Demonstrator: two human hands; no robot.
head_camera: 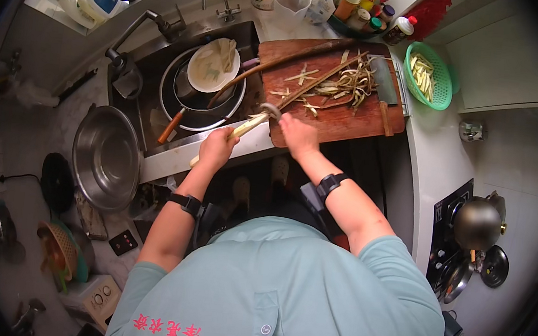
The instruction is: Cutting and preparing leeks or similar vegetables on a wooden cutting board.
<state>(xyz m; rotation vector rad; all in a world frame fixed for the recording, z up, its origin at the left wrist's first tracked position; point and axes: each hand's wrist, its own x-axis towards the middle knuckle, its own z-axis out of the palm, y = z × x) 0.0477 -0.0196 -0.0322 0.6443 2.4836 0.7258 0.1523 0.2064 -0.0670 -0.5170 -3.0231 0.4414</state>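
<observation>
My left hand (216, 147) is closed around the pale, peeled end of a long root-like stalk (249, 125), whose brown unpeeled part slants up over a wooden cutting board (332, 125). In my right hand (297, 134) is a peeler (271, 110), its head against the stalk just beyond my left hand. A heap of peelings (349, 85) lies on the board. Another long brown stalk (287, 61) reaches from the board into the sink. A cleaver (384, 81) rests at the board's right side.
The sink (257, 44) holds a pan with a wooden handle (171, 126) and a white bowl (213, 66) with a cloth. A steel basin (107, 158) stands left. A green basket (445, 85) of pale cut strips is at the right, near a stove (445, 221). Bottles and jars line the back.
</observation>
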